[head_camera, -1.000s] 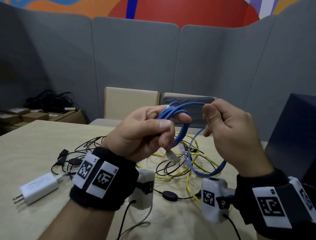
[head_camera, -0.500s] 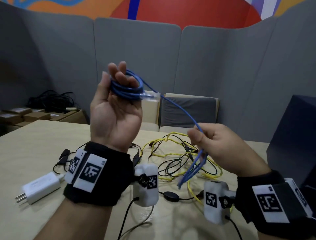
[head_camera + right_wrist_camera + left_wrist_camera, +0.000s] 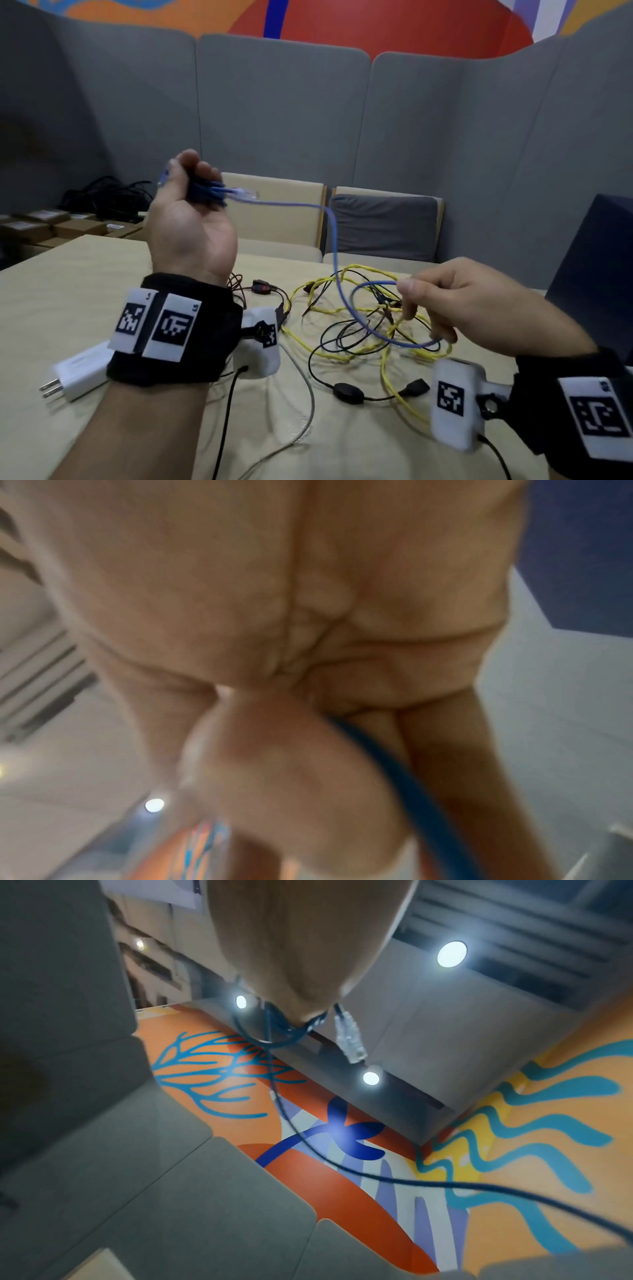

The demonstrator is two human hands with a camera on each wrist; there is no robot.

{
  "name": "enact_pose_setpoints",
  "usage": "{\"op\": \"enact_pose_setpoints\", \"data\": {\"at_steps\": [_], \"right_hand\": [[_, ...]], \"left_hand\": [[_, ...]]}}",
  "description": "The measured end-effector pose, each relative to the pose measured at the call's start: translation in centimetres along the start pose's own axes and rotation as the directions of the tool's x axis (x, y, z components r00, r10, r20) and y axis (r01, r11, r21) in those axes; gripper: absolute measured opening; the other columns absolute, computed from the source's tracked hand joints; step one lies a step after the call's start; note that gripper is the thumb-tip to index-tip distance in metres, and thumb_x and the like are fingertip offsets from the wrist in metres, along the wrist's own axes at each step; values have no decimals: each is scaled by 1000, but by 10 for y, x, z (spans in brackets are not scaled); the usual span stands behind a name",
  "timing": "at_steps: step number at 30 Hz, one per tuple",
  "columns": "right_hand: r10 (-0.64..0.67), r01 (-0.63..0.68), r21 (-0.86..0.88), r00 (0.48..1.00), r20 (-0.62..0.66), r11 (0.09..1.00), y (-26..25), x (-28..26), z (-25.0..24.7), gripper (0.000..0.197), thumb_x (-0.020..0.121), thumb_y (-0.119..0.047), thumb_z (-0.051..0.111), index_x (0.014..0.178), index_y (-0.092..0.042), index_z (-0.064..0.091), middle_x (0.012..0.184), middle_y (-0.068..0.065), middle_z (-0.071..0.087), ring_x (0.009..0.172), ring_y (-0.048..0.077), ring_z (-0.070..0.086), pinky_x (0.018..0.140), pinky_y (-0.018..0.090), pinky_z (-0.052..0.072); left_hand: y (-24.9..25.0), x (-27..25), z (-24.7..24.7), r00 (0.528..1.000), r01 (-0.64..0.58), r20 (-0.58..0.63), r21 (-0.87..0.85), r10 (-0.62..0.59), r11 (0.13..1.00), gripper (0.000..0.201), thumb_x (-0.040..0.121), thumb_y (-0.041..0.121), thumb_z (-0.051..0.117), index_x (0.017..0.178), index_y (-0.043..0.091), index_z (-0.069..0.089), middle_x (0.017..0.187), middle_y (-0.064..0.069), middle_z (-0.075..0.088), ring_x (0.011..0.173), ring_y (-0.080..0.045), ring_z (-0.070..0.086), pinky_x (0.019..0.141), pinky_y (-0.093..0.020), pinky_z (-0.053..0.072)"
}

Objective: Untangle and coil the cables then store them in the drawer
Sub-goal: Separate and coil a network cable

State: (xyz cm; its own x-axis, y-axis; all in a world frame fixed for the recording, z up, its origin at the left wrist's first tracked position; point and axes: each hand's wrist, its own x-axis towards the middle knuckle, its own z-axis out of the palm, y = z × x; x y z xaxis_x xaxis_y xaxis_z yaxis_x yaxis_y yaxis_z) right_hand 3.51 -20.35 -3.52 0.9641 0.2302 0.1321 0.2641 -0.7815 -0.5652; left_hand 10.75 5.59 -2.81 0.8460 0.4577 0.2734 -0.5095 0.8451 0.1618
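A coil of blue cable (image 3: 209, 193) is gripped in the raised left hand (image 3: 190, 219), its clear plug (image 3: 245, 195) sticking out. The free run is pinched in the right hand (image 3: 455, 305) above the tangle (image 3: 359, 329) on the table (image 3: 51, 308). "L5" is printed on the left wristband tag (image 3: 173, 325); other markings are unreadable.

We held our left hand (image 3: 191, 219) raised above the desk (image 3: 41, 308), with the coiled network cable (image 3: 205, 193) in its fingers (image 3: 186, 161). Our right hand (image 3: 479, 305) sat lower, to the right, gripping the cable's free run. Beneath and between them lay the tangled cables (image 3: 359, 329) on the desk. The charger (image 3: 77, 375) lay at far left, two chairs (image 3: 274, 219) behind the desk.
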Motion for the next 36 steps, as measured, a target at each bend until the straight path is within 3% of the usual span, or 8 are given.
{"op": "enact_pose_setpoints", "data": {"at_steps": [4,9,13,17,21,25,30,36], "right_hand": [[193,-211,-77,962,-193,975,15,14,11,19,99,-24,43,111,-28,57,81,2,67,62,22,69,68,42,57],[184,-216,-210,969,-164,954,13,12,5,72,89,-49,62,149,-38,25,151,-6,38,134,17,43,101,31,36],[24,-24,3,950,-311,1000,10,3,-10,108,60,-83,60,151,-41,19,151,-18,34,137,3,35,114,31,27],[-74,71,-34,703,-708,997,-8,-6,-11,83,78,-60,59,149,-33,24,155,-8,28,139,13,31,105,33,29],[-171,105,-143,777,-606,984,0,9,2,68,92,-43,55,150,-46,19,163,-8,9,150,14,8,119,54,14],[-290,308,-61,786,-546,949,1,13,6,35,87,-55,39,120,-57,49,142,-23,45,136,6,40,113,41,33],[-225,406,286,834,-504,868,-6,9,13,22,99,-41,47,85,-25,51,59,-5,56,50,16,60,60,51,53],[-340,393,27,826,-449,919,-14,11,25,8,98,-27,55,92,-31,54,65,-11,56,51,8,47,53,27,42]], "left_hand": [[-21,-23,12,958,143,226,146,-174,979,20,103,8,34,100,3,54,64,4,52,53,-7,47,65,-19,47],[-53,-61,15,809,260,364,483,-462,836,24,100,10,31,107,2,53,62,5,46,54,-7,40,65,-18,44],[-55,-68,13,696,287,406,600,-593,747,25,89,14,44,107,0,55,62,3,46,55,-9,39,64,-20,45],[-48,-72,16,567,301,447,669,-692,679,22,88,10,47,103,-1,57,59,2,46,53,-10,39,63,-22,41],[-44,-80,18,372,380,481,702,-794,603,27,87,9,42,106,-6,55,57,1,45,55,-13,35,63,-25,41],[-39,-79,20,245,475,552,649,-797,595,25,88,10,43,105,-4,56,58,4,47,52,-8,38,65,-24,48],[-32,-70,26,389,605,660,344,-643,719,28,91,12,42,109,-5,54,62,5,51,56,-9,45,74,-25,50],[-20,-60,35,768,460,519,-39,-375,887,25,98,12,38,108,-6,53,69,0,58,61,-11,57,76,-25,52]]}}
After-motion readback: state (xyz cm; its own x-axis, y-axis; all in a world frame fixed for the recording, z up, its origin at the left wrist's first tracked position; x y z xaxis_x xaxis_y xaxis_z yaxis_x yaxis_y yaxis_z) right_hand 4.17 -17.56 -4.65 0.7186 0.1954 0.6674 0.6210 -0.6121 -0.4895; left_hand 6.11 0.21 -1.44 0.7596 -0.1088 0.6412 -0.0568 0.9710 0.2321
